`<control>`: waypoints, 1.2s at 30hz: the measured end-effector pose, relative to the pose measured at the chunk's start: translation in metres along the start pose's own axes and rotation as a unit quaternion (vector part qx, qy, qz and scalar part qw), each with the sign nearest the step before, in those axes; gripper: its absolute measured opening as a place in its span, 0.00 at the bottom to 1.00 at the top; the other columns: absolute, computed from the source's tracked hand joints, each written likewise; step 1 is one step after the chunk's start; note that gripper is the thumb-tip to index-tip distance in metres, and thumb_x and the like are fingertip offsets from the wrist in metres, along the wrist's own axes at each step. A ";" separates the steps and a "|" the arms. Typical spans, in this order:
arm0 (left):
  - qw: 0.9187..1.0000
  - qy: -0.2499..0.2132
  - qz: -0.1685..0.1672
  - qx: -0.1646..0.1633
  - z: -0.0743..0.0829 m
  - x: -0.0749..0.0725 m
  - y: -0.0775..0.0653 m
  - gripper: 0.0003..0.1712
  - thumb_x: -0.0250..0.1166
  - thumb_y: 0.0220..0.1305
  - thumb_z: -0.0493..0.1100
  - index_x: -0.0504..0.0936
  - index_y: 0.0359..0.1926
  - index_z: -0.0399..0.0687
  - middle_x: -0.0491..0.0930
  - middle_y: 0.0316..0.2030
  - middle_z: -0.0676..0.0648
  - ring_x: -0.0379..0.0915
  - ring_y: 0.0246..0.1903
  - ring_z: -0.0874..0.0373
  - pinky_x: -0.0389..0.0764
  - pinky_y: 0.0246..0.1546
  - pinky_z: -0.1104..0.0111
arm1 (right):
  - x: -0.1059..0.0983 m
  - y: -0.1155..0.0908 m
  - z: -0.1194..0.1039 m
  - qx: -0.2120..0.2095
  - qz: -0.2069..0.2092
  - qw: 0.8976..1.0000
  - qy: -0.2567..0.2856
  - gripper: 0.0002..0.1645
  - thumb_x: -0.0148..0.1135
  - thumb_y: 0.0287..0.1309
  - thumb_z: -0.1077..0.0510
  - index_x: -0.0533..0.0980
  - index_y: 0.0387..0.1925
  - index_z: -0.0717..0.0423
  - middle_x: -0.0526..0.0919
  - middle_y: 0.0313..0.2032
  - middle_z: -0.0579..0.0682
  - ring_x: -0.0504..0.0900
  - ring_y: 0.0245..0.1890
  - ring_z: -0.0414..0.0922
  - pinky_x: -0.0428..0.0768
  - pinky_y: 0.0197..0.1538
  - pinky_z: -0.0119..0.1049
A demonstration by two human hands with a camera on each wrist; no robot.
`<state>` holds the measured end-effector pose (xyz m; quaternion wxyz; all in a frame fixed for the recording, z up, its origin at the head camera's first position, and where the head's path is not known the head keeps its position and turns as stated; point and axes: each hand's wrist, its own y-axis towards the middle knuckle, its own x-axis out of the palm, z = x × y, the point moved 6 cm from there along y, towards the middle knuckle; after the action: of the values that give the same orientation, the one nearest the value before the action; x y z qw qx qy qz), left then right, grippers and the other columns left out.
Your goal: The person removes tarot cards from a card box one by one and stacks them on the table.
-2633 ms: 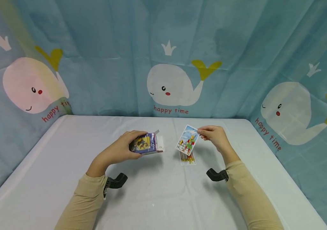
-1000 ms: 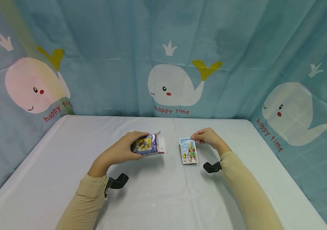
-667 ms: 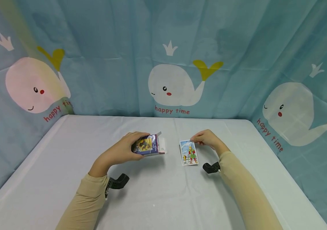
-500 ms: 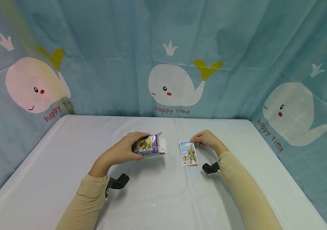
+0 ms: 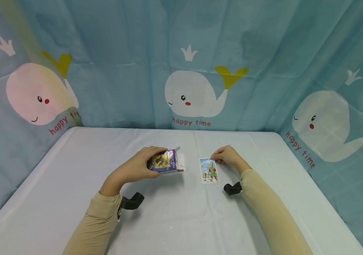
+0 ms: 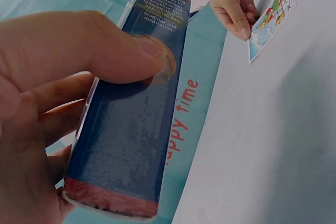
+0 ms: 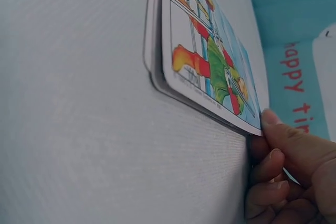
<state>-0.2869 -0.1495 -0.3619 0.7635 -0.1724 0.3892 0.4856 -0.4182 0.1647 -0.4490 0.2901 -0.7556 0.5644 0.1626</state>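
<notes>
Pinching a picture card (image 5: 209,170) by its far right corner, the right hand (image 5: 229,156) has its thumb on top and its fingers curled at the edge. The card lies face up, low over or on the white surface (image 5: 168,223), right of centre as the head camera sees it. It shows a figure in green and red beneath a blue sky, and the right wrist view reveals another card edge (image 7: 149,40) just under it, slightly offset.

To the left, near the card but apart from it, the left hand (image 5: 136,164) grips a blue and purple card box (image 5: 163,162) with a yellow picture on its front. The box is held above the surface, its flaps sticking out toward the card. In the left wrist view, the thumb presses on a narrow blue side with small white print and red ends.

Both arms wear beige sleeves (image 5: 93,223). Behind the surface hangs a blue-green curtain (image 5: 114,95) printed with whales, small crowns and the words "happy time" in red.
</notes>
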 end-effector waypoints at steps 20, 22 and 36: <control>1.000 -0.002 -0.002 0.001 -0.001 0.001 0.000 0.45 0.73 0.53 0.41 0.66 0.72 0.49 0.70 0.67 0.44 0.65 0.60 0.47 0.70 0.55 0.53 | 0.006 -0.001 -0.002 -0.004 0.005 0.999 -0.039 0.09 0.68 0.60 0.56 0.84 0.34 0.60 0.77 0.23 0.42 0.71 0.26 0.39 0.71 0.32 0.31; 1.000 -0.003 -0.002 0.001 0.000 0.001 0.000 0.45 0.73 0.53 0.41 0.66 0.72 0.48 0.70 0.67 0.44 0.65 0.60 0.47 0.70 0.56 0.53 | 0.007 -0.001 -0.003 -0.007 0.005 0.999 -0.045 0.09 0.68 0.60 0.56 0.84 0.33 0.60 0.77 0.23 0.42 0.71 0.25 0.39 0.71 0.32 0.31; 1.000 0.004 -0.002 -0.002 0.001 0.001 0.001 0.45 0.73 0.53 0.42 0.66 0.72 0.50 0.70 0.66 0.44 0.65 0.60 0.48 0.70 0.55 0.53 | 0.008 -0.002 -0.002 -0.001 0.021 0.998 -0.062 0.07 0.69 0.59 0.57 0.82 0.31 0.58 0.77 0.25 0.45 0.71 0.27 0.41 0.72 0.33 0.31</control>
<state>-0.2868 -0.1478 -0.3623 0.7625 -0.1772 0.3910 0.4840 -0.4140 0.1572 -0.4515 0.3206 -0.7320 0.5611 0.2158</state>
